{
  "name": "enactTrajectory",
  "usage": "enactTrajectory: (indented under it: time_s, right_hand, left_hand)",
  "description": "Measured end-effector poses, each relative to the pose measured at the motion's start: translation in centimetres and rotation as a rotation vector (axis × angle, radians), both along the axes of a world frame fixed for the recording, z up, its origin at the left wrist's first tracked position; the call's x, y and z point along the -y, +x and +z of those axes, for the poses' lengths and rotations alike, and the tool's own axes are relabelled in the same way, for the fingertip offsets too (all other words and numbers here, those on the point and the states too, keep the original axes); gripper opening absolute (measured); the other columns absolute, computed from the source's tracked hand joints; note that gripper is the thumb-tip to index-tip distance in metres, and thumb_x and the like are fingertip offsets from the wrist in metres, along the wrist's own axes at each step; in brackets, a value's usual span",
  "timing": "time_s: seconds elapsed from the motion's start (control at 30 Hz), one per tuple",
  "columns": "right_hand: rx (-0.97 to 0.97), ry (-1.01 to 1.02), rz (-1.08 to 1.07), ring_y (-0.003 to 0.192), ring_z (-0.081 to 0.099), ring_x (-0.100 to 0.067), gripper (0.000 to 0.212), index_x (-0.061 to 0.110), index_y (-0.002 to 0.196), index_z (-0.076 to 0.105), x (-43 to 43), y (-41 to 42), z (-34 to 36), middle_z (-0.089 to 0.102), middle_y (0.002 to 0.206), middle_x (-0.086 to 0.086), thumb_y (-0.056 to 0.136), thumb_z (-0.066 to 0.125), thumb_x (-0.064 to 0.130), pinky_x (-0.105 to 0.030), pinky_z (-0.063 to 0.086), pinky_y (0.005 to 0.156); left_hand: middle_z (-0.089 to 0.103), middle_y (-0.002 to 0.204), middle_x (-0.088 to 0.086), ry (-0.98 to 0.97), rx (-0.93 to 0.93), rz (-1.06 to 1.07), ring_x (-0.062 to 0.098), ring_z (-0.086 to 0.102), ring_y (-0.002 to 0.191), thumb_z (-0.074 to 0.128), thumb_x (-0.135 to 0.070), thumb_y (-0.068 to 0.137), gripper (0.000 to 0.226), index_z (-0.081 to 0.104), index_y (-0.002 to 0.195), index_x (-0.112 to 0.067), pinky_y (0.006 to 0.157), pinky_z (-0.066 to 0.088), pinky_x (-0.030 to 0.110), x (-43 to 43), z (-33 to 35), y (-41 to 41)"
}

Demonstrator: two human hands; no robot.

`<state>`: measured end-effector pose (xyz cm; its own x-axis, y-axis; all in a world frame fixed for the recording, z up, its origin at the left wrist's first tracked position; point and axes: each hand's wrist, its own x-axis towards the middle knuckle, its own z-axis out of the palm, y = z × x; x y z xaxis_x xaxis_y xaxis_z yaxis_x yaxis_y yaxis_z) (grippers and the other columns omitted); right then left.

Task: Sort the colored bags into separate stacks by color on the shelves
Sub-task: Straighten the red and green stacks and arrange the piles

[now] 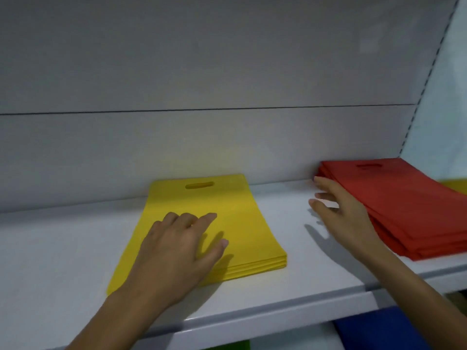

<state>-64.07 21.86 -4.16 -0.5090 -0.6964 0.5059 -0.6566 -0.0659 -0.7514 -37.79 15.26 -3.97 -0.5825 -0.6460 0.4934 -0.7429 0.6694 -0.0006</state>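
1. The yellow bags (242, 223) lie in a flat stack on the white shelf (63, 248), left of its middle. Their cut-out handles point toward the back panel (202, 59), and the edges of several layers show at the near right corner.
2. My left hand (177, 246) rests palm down on the top yellow bag, over its near left part. The fingers are loosely bent, the thumb is spread out to the right, and it grips nothing.
3. The red bags (404, 203) form a second, thicker stack at the right end of the same shelf, well apart from the yellow one, with bare shelf between them. Their handle slots also face the back.
4. My right hand (341, 213) is at the red stack's left edge, fingers spread wide and relaxed, holding nothing. I cannot tell whether it touches the stack.
5. A sliver of another yellow piece (456, 186) shows on the red stack at the right border.
6. Below the shelf's front lip, a blue bag (379, 329) and a bit of green (227, 346) are partly visible.
7. A slotted upright (429, 79) runs up the right side of the back panel.
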Motion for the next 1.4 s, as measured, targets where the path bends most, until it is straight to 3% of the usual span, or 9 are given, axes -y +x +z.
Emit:
enactTrajectory:
  time_s: [0.13,0.2,0.43,0.57,0.73,0.87,1.03,1.2,1.4]
  right_hand:
    - [-0.204,0.025,-0.034,0.103,0.051,-0.009,0.051,0.014,0.133,0.046,-3.0,-4.8,2.0,0.053,0.127,-0.001,0.085,0.06,0.006,-0.014,0.037,0.078]
    - [-0.279,0.01,-0.044,0.101,0.051,-0.007,0.051,0.016,0.133,0.047,-4.4,-7.6,3.1,0.054,0.123,0.001,0.085,0.061,0.007,-0.015,0.038,0.077]
    - [-0.345,0.119,-0.018,0.097,0.052,-0.008,0.048,0.017,0.132,0.047,-9.5,-18.7,5.1,0.056,0.113,0.002,0.086,0.061,0.01,-0.013,0.035,0.077]
    - [-0.342,0.185,-0.019,0.096,0.054,-0.011,0.047,0.017,0.132,0.048,-10.6,-24.2,4.4,0.058,0.122,-0.001,0.086,0.06,0.01,-0.015,0.035,0.08]
    - [-0.302,0.206,-0.004,0.096,0.056,-0.013,0.044,0.02,0.13,0.048,-10.2,-29.0,4.1,0.059,0.12,0.001,0.088,0.059,0.014,-0.014,0.034,0.081]
    - [-0.279,0.229,-0.01,0.095,0.056,-0.011,0.043,0.021,0.131,0.047,-9.4,-31.7,4.6,0.058,0.118,0.0,0.089,0.057,0.016,-0.007,0.036,0.071]
    - [-0.269,0.298,-0.01,0.1,0.054,-0.012,0.044,0.026,0.132,0.045,-8.1,-35.8,4.6,0.058,0.118,-0.001,0.09,0.057,0.022,-0.02,0.033,0.085]
    - [-0.184,0.564,0.014,0.119,0.049,-0.024,0.054,0.026,0.139,0.035,-4.7,-39.9,2.7,0.051,0.131,-0.015,0.09,0.056,0.032,-0.031,0.036,0.095]
    - [-0.144,0.689,0.118,0.123,0.048,-0.03,0.062,0.024,0.144,0.026,0.8,-42.6,2.1,0.049,0.135,-0.014,0.091,0.051,0.043,-0.033,0.035,0.101]
  left_hand:
    - [0.068,0.077,-0.006,-0.013,0.015,-0.065,0.02,0.063,0.067,0.036,-0.054,0.078,0.05,0.068,0.104,-0.026,0.053,0.051,0.033,-1.4,1.0,-6.2]
    - [0.069,0.078,-0.005,0.008,0.006,-0.086,0.021,0.063,0.068,0.035,-0.053,0.076,0.051,0.068,0.104,-0.026,0.054,0.05,0.032,-2.4,1.3,-9.3]
    - [0.055,0.125,-0.009,0.071,-0.126,-0.168,0.015,0.048,0.114,-0.002,-0.066,0.062,0.088,0.029,0.14,-0.038,0.089,0.037,0.027,-6.6,0.6,-21.3]
    - [0.052,0.127,-0.009,0.125,-0.12,-0.152,0.013,0.046,0.115,0.013,-0.064,0.08,0.067,0.023,0.141,-0.039,0.091,0.035,0.025,-7.7,-0.5,-25.7]
    - [0.055,0.121,-0.001,0.149,-0.086,-0.063,0.02,0.046,0.112,0.032,-0.054,0.091,0.061,0.012,0.145,-0.032,0.089,0.036,0.03,-6.3,-0.6,-28.5]
    - [0.059,0.111,0.003,0.169,-0.055,-0.014,0.024,0.048,0.109,0.031,-0.053,0.092,0.062,0.01,0.146,-0.029,0.086,0.038,0.033,-4.6,-0.4,-30.3]
    - [0.058,0.114,0.006,0.214,-0.045,0.023,0.025,0.048,0.111,0.028,-0.054,0.092,0.063,0.01,0.147,-0.029,0.088,0.038,0.034,-2.1,0.2,-33.9]
    - [0.056,0.12,0.012,0.466,-0.069,0.129,0.03,0.048,0.115,0.028,-0.063,0.087,0.068,0.002,0.145,-0.038,0.097,0.039,0.04,0.0,-0.5,-36.4]
    - [0.05,0.135,0.01,0.54,-0.027,0.263,0.03,0.049,0.12,0.025,-0.067,0.086,0.076,-0.014,0.144,-0.037,0.1,0.038,0.04,1.7,0.2,-39.3]
